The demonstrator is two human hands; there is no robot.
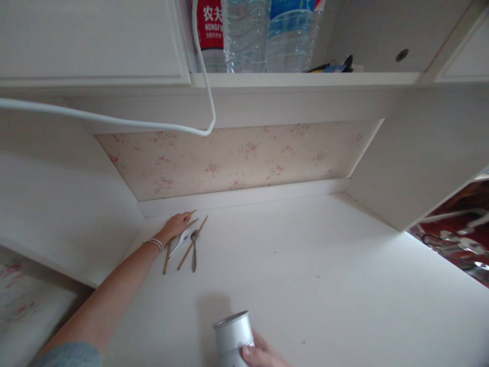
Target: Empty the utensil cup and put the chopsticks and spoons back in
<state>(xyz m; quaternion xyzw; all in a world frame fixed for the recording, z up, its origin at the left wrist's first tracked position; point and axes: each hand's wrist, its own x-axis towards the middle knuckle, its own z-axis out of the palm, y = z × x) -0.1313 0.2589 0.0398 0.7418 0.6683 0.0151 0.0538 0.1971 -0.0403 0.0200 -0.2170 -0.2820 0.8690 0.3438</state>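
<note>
My left hand (177, 226) reaches to the back left of the white surface, its fingers closed on a thin wooden chopstick whose tip (193, 211) sticks out past them. Below and beside it lie more chopsticks (184, 257), a white spoon with a blue pattern (184, 237) and a metal spoon (194, 252). Part of these is hidden under my hand and wrist. At the front edge of the view, my right hand (263, 352) grips a silver metal can (234, 334) from its right side. The can's bottom is cut off, and its inside cannot be made out.
White side panels (405, 153) stand at both sides of the white surface (305, 244). Overhead, a shelf (305, 80) carries plastic water bottles (246, 35). A white cable (153, 125) hangs across the upper left. Shiny items (458, 242) on red lie at the far right.
</note>
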